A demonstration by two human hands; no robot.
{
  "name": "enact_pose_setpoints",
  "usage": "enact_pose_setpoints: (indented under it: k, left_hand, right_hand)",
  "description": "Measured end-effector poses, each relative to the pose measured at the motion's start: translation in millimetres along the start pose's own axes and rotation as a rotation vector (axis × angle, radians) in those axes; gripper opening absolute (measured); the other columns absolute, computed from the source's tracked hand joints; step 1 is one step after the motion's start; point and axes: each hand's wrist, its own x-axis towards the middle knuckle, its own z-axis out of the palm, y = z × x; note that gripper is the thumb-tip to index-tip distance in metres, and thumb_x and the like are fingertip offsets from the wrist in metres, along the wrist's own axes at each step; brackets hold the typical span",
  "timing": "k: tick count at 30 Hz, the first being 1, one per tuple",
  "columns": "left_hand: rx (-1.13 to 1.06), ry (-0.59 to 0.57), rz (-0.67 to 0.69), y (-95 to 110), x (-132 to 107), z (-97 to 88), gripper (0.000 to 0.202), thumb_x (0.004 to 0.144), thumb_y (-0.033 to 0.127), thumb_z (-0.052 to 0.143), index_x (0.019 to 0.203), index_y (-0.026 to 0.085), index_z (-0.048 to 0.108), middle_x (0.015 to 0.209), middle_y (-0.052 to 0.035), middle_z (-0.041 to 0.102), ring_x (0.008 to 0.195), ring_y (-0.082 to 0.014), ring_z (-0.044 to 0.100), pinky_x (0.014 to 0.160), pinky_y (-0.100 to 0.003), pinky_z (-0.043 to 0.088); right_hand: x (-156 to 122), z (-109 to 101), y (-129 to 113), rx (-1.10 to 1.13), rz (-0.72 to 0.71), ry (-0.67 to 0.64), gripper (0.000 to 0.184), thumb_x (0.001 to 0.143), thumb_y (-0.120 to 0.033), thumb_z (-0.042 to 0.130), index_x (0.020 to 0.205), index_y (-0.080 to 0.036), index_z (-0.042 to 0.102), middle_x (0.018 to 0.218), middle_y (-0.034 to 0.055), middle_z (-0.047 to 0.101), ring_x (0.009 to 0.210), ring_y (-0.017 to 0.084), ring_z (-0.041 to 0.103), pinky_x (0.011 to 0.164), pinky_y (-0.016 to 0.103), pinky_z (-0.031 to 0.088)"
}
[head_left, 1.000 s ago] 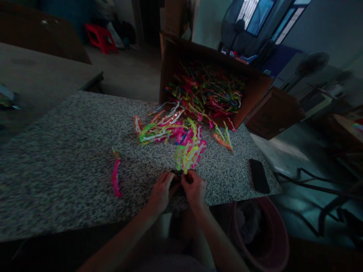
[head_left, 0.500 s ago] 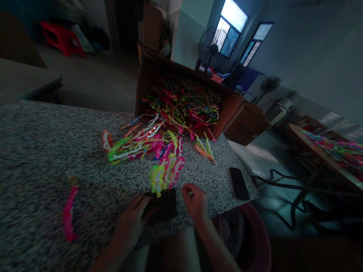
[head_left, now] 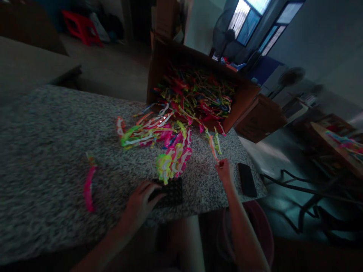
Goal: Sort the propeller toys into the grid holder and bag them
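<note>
Now hands: L (head_left: 140,200) pad (head_left: 170,192), R (head_left: 225,170) orange strip (head_left: 212,146).

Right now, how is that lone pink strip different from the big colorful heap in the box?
The pink strip lies alone on the speckled counter, while the colourful heap sits inside the cardboard box. The pink strip is nearly one colour, with a little yellow at its top end; the colourful heap mixes green, red, pink and yellow. The pink strip is one thin piece; the colourful heap is many tangled pieces. Both look bright and narrow.
</note>
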Motion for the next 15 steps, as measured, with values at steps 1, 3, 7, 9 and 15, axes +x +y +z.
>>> enact_pose_setpoints:
  k: [1,3,7,9,15]
  left_hand:
    - [-0.012,-0.016,-0.021,1.2,-0.2,-0.4,0.026,0.085,0.046,0.056,0.086,0.021,0.065,0.085,-0.0029,0.066,0.082,-0.0173,0.064,0.076,-0.029,0.053]
    - [-0.035,-0.052,-0.06,2.5,-1.0,-0.7,0.025,0.085,0.044,0.058,0.088,0.02,0.064,0.087,-0.0035,0.065,0.083,-0.0176,0.063,0.077,-0.03,0.052]
    - [-0.057,-0.087,-0.087,2.7,-3.9,0.4,0.02,0.083,0.038,0.062,0.091,0.019,0.063,0.089,-0.0036,0.064,0.086,-0.0179,0.061,0.078,-0.031,0.052]
    - [-0.064,-0.083,-0.085,2.1,-5.4,1.7,0.018,0.083,0.036,0.063,0.09,0.019,0.062,0.088,-0.0033,0.063,0.085,-0.0177,0.061,0.078,-0.031,0.051]
    - [-0.101,-0.094,-0.101,3.5,-6.4,2.5,0.013,0.083,0.031,0.063,0.088,0.02,0.062,0.086,-0.0024,0.062,0.083,-0.0172,0.06,0.075,-0.03,0.05]
  right_hand:
    - [-19.4,3.2,-3.1,0.174,0.034,-0.069,0.015,0.075,-0.026,0.059,0.085,-0.017,0.052,0.078,0.0041,0.062,0.07,0.018,0.061,0.065,0.03,0.05]
    - [-60.9,12.6,-17.9,0.567,0.108,-0.221,0.03,0.069,-0.034,0.066,0.089,-0.02,0.048,0.075,-0.0006,0.061,0.064,0.016,0.061,0.058,0.029,0.053]
    - [-123.8,34.9,-66.4,0.922,0.124,-0.393,0.034,0.07,-0.037,0.068,0.095,-0.021,0.051,0.074,-0.0023,0.063,0.064,0.015,0.064,0.061,0.029,0.056]
    - [-135.7,42.8,-86.2,0.891,0.09,-0.405,0.024,0.075,-0.035,0.063,0.091,-0.019,0.054,0.075,-0.0004,0.064,0.067,0.016,0.067,0.066,0.029,0.057]
    - [-137.6,50.1,-112.9,0.413,-0.053,-0.197,0.021,0.08,-0.026,0.058,0.099,-0.018,0.052,0.087,0.0075,0.07,0.078,0.02,0.069,0.069,0.029,0.054]
